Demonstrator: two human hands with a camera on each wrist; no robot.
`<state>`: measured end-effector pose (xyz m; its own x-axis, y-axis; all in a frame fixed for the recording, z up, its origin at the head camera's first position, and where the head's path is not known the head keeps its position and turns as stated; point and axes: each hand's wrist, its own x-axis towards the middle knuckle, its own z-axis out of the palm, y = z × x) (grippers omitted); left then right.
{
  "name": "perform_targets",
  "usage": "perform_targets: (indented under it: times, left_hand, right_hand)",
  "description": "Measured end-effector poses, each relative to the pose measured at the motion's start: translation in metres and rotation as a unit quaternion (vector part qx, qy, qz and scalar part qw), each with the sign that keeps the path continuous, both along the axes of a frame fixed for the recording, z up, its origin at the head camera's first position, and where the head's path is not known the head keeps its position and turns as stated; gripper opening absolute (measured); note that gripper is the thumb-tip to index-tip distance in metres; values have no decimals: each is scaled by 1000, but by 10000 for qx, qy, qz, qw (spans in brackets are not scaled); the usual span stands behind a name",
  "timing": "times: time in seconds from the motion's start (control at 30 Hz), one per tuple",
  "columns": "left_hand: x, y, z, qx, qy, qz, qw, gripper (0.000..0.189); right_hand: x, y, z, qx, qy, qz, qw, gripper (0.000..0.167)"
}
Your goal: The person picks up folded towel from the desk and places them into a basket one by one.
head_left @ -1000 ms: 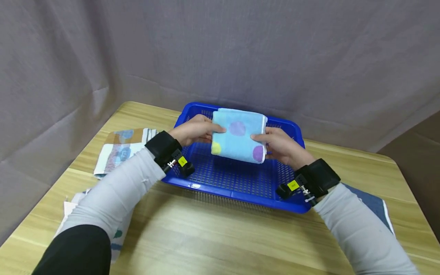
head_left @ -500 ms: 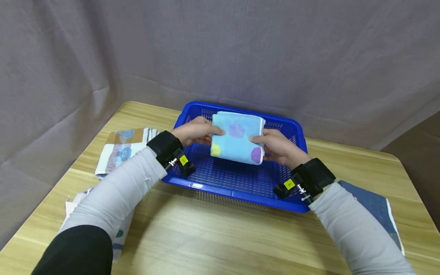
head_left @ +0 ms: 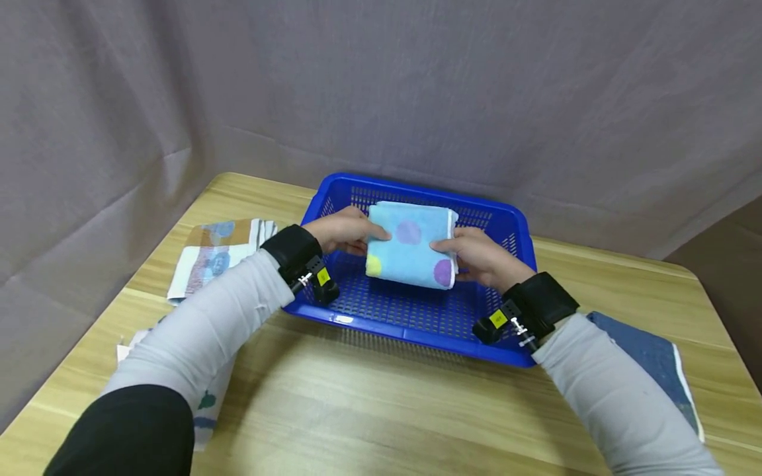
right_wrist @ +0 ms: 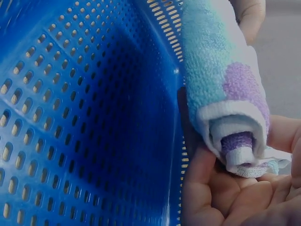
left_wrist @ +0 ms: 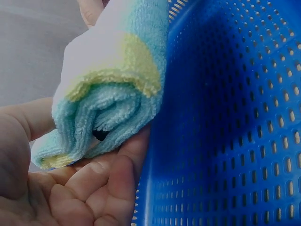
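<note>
Between my hands is a folded light-blue towel [head_left: 407, 258] with purple and yellow dots and a white edge. My left hand [head_left: 351, 230] pinches its left side, thumb on top and fingers underneath. At the right side my right hand [head_left: 481, 256] grips it the same way. The towel is held over the blue plastic basket [head_left: 405, 336], within its rim in the head view. Both wrist views show the folded layers end-on, the yellow dot at the left end [left_wrist: 136, 61] and the purple dot at the right end [right_wrist: 242, 84].
A brown, white and blue patterned towel [head_left: 208, 261] lies on the wooden table [head_left: 333, 410] left of the basket. Another pale towel [head_left: 205, 413] is partly hidden under my left arm. A dark blue towel [head_left: 649, 360] lies at the right. Grey cloth [head_left: 417, 86] hangs behind.
Both hands have lowered the light-blue towel slightly toward the near side of the basket. My right hand has shifted a little left. The grip stays the same.
</note>
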<state>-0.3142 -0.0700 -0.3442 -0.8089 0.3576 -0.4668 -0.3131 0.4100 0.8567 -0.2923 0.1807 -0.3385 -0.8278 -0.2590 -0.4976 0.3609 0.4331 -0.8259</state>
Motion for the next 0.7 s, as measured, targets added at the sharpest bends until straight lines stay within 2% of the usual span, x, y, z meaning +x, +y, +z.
perform_targets:
  times: [0.23,0.43,0.7]
  left_hand:
    - [0,0,-3,-132,-67,3,9999,55]
    - [-2,-2,-7,-222,-187,17,9996,55]
    - [-4,1,-8,-639,-154,-58,9978,24]
  right_hand:
    - [0,-2,-4,47,-216,-46,9997,26]
    - [-1,-4,-8,170,-338,87,9992,31]
    - [-7,-4,-12,335,-296,269,9986,28]
